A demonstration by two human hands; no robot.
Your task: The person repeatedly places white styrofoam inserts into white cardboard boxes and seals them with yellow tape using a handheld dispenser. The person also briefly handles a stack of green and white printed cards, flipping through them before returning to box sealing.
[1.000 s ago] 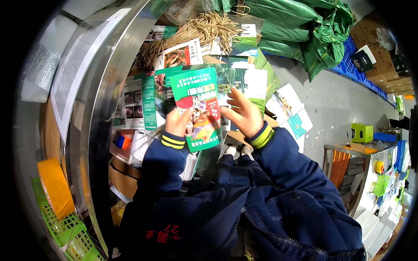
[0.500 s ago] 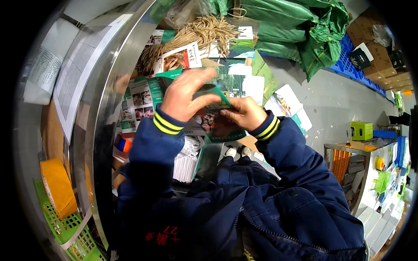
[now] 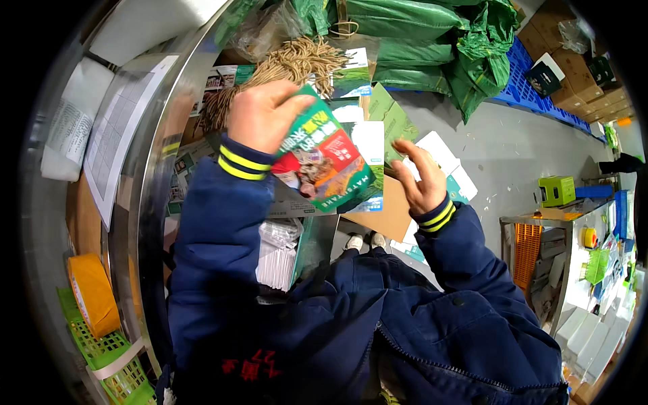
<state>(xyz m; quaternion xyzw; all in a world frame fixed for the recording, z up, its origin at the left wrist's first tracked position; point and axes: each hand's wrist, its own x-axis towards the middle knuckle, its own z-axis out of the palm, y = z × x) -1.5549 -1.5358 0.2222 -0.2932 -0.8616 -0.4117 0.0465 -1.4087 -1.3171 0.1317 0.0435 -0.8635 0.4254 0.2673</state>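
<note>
My left hand [image 3: 260, 115] grips the upper left edge of a green printed card [image 3: 337, 165] with food pictures on its face. The card hangs tilted above a spread of flat printed cartons and sheets. To the right of it, my right hand [image 3: 422, 179] is off the card, fingers apart and nothing in them. Beyond my left hand lies a heap of tan cord [image 3: 304, 64]. A flat white and green carton [image 3: 368, 145] shows behind the card's right side. Below the card stands a container with a stack of white papers [image 3: 277, 263].
A metal table edge [image 3: 152, 169] runs along my left, with an orange tape roll [image 3: 94, 293] and a green basket [image 3: 118, 374] beyond. Green sacks [image 3: 418, 40] lie at the far side. On the right are a blue pallet [image 3: 533, 88] with boxes and a workbench [image 3: 540, 221].
My right hand has let go of the card and moved right, its fingers opening. My left hand now holds the card, which has turned flat toward view, and has shifted slightly left.
</note>
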